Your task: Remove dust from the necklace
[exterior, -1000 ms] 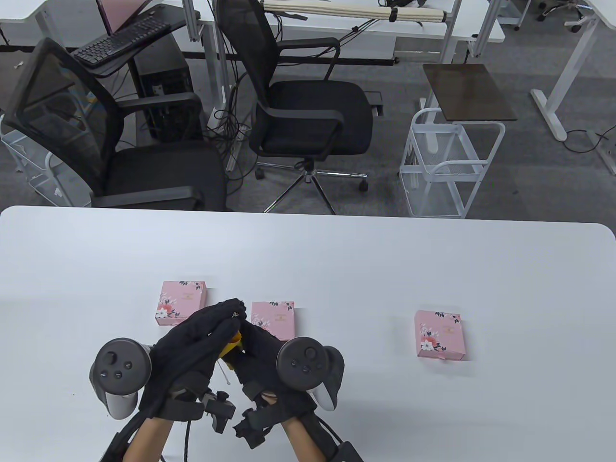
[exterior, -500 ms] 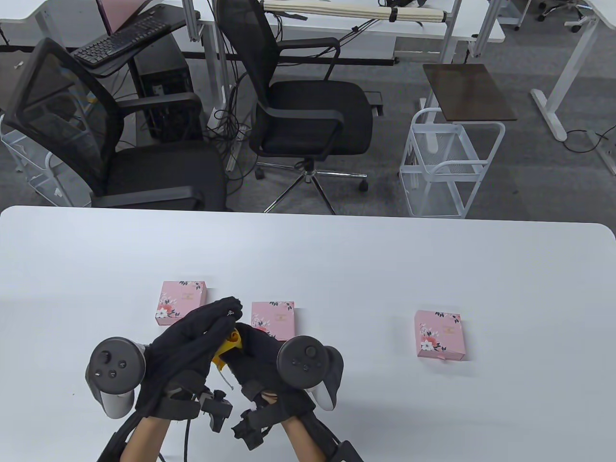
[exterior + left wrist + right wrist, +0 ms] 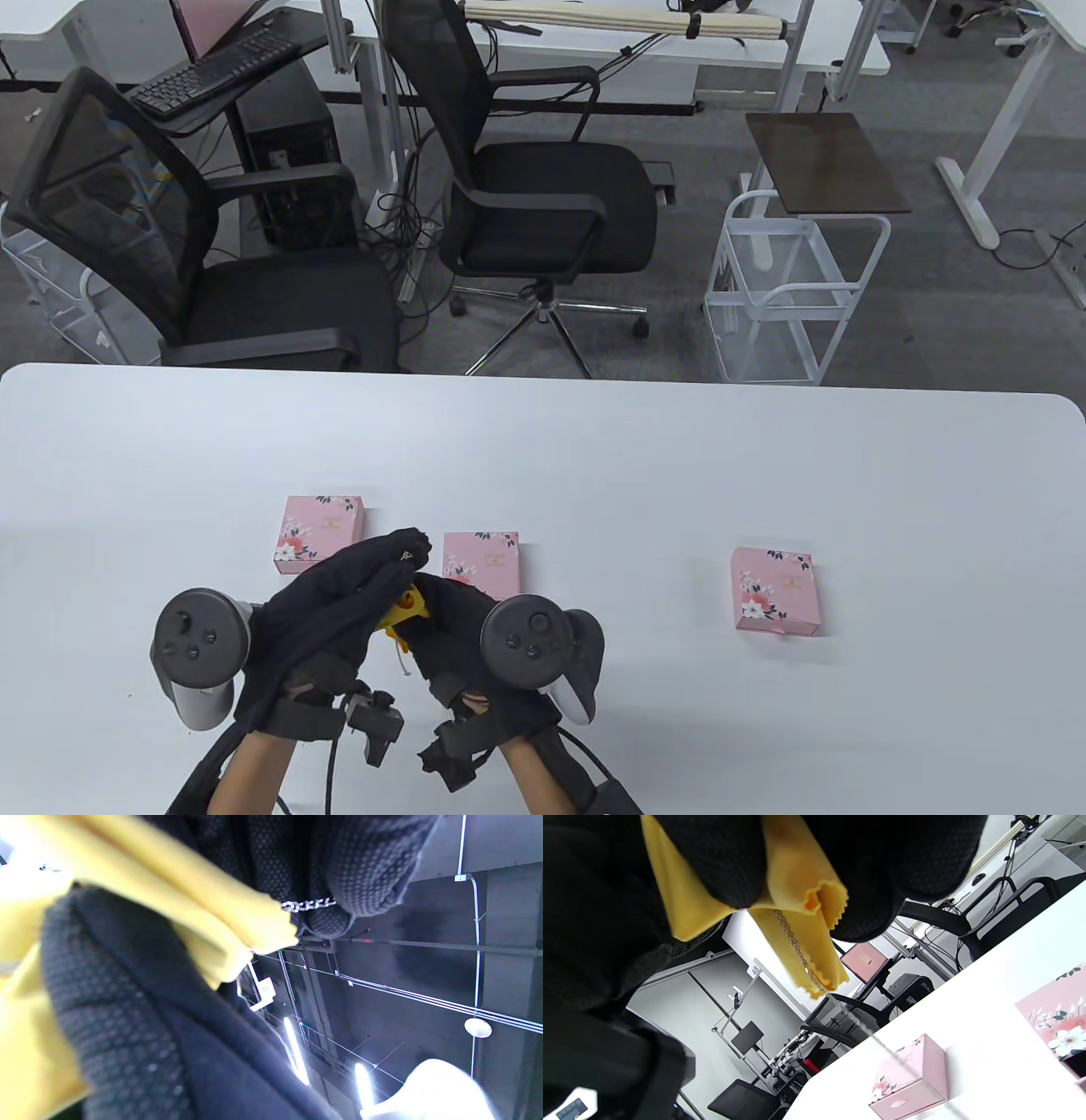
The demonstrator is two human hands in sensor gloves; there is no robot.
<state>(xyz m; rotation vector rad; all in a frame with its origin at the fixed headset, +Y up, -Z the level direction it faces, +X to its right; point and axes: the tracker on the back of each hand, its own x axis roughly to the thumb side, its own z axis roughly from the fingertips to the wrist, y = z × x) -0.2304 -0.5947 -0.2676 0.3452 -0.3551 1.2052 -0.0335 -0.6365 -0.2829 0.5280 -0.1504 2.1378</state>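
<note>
A thin silver necklace (image 3: pixel 308 904) is pinched between the fingertips of my left hand (image 3: pixel 373 569), held above the table's front left. My right hand (image 3: pixel 445 615) grips a yellow cloth (image 3: pixel 402 607) that is wrapped around the chain just below the left fingers. In the right wrist view the cloth (image 3: pixel 801 921) folds over the chain (image 3: pixel 796 945), which runs down out of it towards the table. A short loose end of the necklace (image 3: pixel 400 660) hangs between my wrists. Most of the chain is hidden by gloves and cloth.
Three pink floral boxes lie on the white table (image 3: pixel 594 458): one (image 3: pixel 321 534) behind my left hand, one (image 3: pixel 482 563) behind my right hand, one (image 3: pixel 775 591) further right. Office chairs and a white wire cart (image 3: pixel 793 293) stand beyond the far edge.
Both hands have shifted slightly left, staying pressed together. The yellow cloth has moved a little along the chain between them.
</note>
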